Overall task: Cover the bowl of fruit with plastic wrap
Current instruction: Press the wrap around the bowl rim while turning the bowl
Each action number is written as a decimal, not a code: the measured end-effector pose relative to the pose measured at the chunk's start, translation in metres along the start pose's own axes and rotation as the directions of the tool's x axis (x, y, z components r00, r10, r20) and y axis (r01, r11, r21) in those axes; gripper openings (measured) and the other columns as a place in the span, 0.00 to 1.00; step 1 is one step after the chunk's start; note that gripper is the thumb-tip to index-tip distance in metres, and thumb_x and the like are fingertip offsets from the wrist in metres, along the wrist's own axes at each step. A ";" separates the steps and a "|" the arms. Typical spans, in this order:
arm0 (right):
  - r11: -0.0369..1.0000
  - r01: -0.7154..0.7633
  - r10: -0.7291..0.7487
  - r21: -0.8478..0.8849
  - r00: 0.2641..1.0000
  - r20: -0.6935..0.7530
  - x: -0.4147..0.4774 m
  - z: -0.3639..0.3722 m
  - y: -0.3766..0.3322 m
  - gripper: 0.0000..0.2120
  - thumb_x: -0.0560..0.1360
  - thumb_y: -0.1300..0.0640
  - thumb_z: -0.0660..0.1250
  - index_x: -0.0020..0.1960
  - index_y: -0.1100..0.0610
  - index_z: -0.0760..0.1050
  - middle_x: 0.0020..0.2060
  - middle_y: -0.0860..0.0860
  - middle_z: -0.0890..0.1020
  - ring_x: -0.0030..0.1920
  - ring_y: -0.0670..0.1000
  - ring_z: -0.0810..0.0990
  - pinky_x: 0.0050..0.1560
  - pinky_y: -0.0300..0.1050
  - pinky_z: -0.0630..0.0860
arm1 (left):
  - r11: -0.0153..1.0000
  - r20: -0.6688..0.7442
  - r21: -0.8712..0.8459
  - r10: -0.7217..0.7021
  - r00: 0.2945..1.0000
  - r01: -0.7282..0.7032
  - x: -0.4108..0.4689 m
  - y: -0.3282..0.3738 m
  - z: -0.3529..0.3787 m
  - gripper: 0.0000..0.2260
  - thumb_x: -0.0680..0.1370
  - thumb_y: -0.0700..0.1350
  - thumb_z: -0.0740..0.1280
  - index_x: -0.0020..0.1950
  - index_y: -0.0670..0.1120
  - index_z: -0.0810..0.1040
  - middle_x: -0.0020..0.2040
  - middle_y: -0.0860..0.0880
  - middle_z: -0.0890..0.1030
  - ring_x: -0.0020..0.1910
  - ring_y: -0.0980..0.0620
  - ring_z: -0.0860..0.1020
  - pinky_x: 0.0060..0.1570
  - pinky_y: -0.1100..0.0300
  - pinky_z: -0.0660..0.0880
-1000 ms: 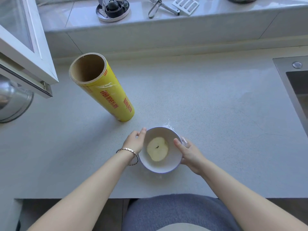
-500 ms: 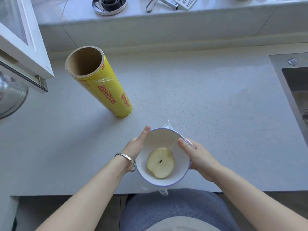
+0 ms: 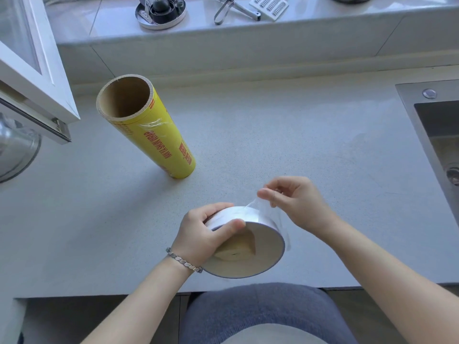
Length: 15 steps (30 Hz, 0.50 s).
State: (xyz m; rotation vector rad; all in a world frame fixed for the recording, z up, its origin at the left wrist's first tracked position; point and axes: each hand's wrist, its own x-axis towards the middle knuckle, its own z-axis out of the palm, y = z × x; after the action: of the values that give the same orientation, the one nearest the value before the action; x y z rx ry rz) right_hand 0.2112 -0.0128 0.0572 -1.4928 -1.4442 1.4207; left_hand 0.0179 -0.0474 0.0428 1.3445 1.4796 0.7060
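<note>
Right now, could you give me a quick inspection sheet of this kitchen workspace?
Surface: pale speckled countertop.
Job's things: white bowl tilted toward the camera, pale fruit slice inside; clear plastic wrap running off its far side; yellow wrap roll standing on end.
Clutter: round metal gadget, metal utensil and white grater on the ledge.
Grips: left hand holds the bowl; right hand pinches the plastic wrap.
Cables: nothing seen.
Surroundings: sink on the right, window frame on the left.
</note>
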 end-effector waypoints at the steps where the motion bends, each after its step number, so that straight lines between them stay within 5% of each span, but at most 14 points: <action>1: 0.999 0.038 -0.038 0.016 0.999 -0.032 0.001 0.001 0.000 0.13 0.69 0.60 0.71 0.29 0.47 0.75 0.21 0.43 0.76 0.24 0.40 0.72 0.30 0.27 0.66 | 0.999 0.006 0.003 0.033 0.999 -0.033 -0.001 0.000 -0.001 0.16 0.56 0.64 0.67 0.41 0.62 0.78 0.40 0.65 0.82 0.42 0.69 0.78 0.42 0.75 0.72; 6: 0.996 0.052 -0.051 0.076 0.999 -0.018 0.004 0.016 0.007 0.15 0.69 0.63 0.71 0.29 0.46 0.75 0.21 0.39 0.77 0.24 0.38 0.72 0.29 0.27 0.67 | 0.990 0.053 -0.028 0.143 0.988 -0.142 -0.002 0.006 -0.005 0.13 0.58 0.61 0.68 0.42 0.63 0.78 0.40 0.70 0.81 0.42 0.68 0.79 0.43 0.73 0.73; 13: 0.991 -0.130 0.125 0.028 0.981 0.148 0.005 0.018 0.014 0.10 0.68 0.58 0.73 0.32 0.51 0.73 0.28 0.47 0.76 0.28 0.40 0.72 0.32 0.33 0.68 | 0.986 0.039 -0.044 0.164 0.986 -0.162 -0.003 0.004 -0.002 0.22 0.56 0.72 0.68 0.43 0.62 0.79 0.41 0.68 0.82 0.42 0.65 0.80 0.43 0.70 0.75; 15: 0.991 -0.114 0.117 -0.065 0.992 0.045 0.006 0.014 0.015 0.10 0.66 0.60 0.74 0.36 0.51 0.73 0.31 0.47 0.77 0.32 0.43 0.74 0.37 0.36 0.73 | 0.988 0.021 -0.062 0.146 0.989 -0.144 -0.007 0.002 0.000 0.25 0.56 0.75 0.65 0.43 0.61 0.80 0.40 0.67 0.83 0.42 0.65 0.80 0.43 0.71 0.74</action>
State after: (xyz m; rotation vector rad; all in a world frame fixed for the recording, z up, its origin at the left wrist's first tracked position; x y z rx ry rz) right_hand 0.2013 -0.0139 0.0385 -1.6140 -1.4647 1.5029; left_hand 0.0184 -0.0537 0.0461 1.4200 1.3391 0.8168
